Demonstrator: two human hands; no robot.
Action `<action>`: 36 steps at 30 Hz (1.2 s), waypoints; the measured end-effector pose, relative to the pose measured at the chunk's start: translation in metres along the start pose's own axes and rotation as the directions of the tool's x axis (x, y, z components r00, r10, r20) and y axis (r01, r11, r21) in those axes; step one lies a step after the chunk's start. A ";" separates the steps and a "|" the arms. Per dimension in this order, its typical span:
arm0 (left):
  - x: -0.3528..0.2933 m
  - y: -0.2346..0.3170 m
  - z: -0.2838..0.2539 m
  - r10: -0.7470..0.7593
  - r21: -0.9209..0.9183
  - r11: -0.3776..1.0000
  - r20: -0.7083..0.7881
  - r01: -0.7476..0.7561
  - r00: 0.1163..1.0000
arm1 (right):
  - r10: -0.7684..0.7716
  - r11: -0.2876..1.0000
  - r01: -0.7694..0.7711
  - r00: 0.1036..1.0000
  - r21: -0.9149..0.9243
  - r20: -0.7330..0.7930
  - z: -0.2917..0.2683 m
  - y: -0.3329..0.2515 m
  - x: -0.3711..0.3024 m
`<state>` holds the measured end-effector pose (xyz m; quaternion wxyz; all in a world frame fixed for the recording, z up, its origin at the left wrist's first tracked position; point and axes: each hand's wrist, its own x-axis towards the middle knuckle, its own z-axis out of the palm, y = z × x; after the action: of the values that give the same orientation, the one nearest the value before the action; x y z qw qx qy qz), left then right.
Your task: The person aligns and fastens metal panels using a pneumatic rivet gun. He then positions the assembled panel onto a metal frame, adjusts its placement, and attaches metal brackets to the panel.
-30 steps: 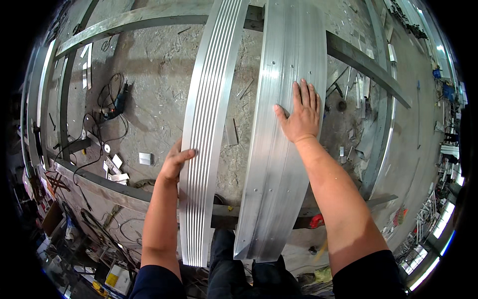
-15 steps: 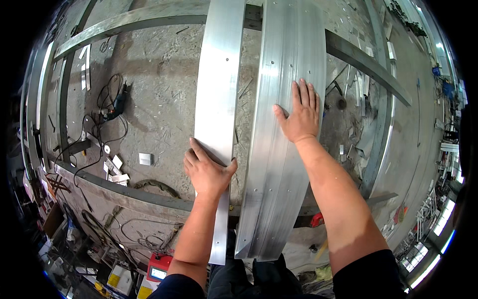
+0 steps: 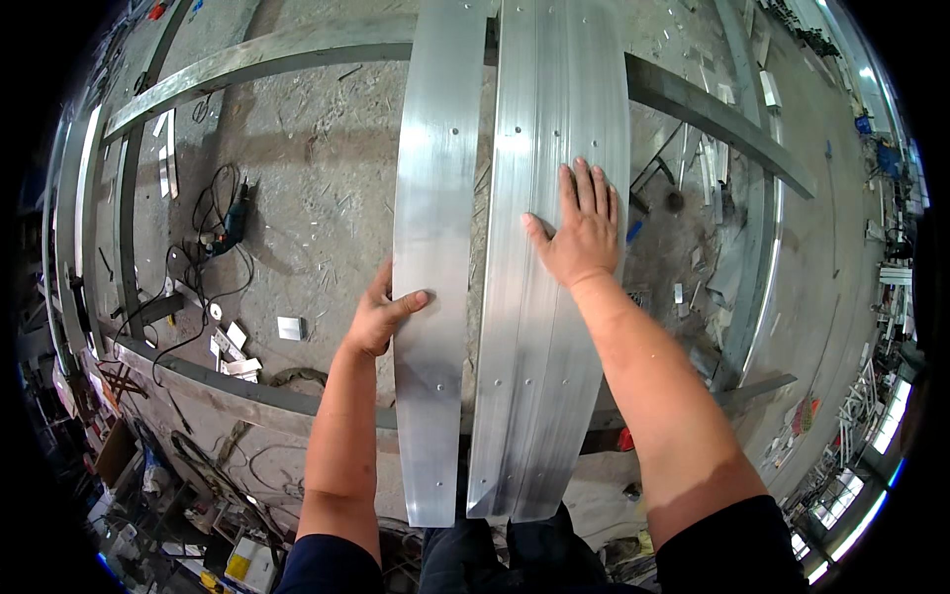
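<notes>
A long, narrow aluminium profile [image 3: 435,228] with small holes lies lengthwise before me. My left hand [image 3: 381,312] grips its left edge, thumb on top; the other fingers are partly hidden beside or below the edge. To its right, across a narrow gap, runs a wider ribbed aluminium panel [image 3: 529,327], apparently several profiles side by side. My right hand [image 3: 582,243] rests flat on that panel near its right edge, fingers stretched forward and thumb out. Both pieces lie across the steel bars of a frame [image 3: 267,54], and their near ends reach close to my legs.
A corded power drill [image 3: 236,213] lies on the floor at the left, its cable looped. Near it are a small square plate [image 3: 290,328] and metal offcuts [image 3: 236,346]. Tools and cables clutter the lower left. Another steel bar [image 3: 712,119] extends at the right.
My left hand has shifted from the top of the narrow profile to its left edge, thumb over it. The wider panel's far part has moved left with my right hand, narrowing the gap.
</notes>
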<state>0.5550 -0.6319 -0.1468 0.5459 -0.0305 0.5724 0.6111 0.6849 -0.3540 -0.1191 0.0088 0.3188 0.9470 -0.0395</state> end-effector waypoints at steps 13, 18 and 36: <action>0.018 -0.007 0.016 0.059 0.023 0.998 0.053 -0.060 0.997 | 0.029 0.999 -0.027 0.996 -0.027 0.084 -0.005 -0.002 0.000; 0.015 -0.007 0.015 0.115 0.129 0.984 0.043 -0.120 0.992 | 0.033 0.999 -0.033 0.995 -0.009 0.097 -0.007 -0.003 -0.002; -0.263 -0.130 -0.023 0.408 0.926 0.368 -0.237 0.079 0.882 | 0.067 0.884 -0.287 0.859 0.369 0.508 -0.085 -0.004 -0.274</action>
<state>0.7385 -0.8475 -0.0674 0.2629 0.2016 0.9174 0.2205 0.9020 -0.5156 -0.0222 0.1769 0.3805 0.8474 -0.3252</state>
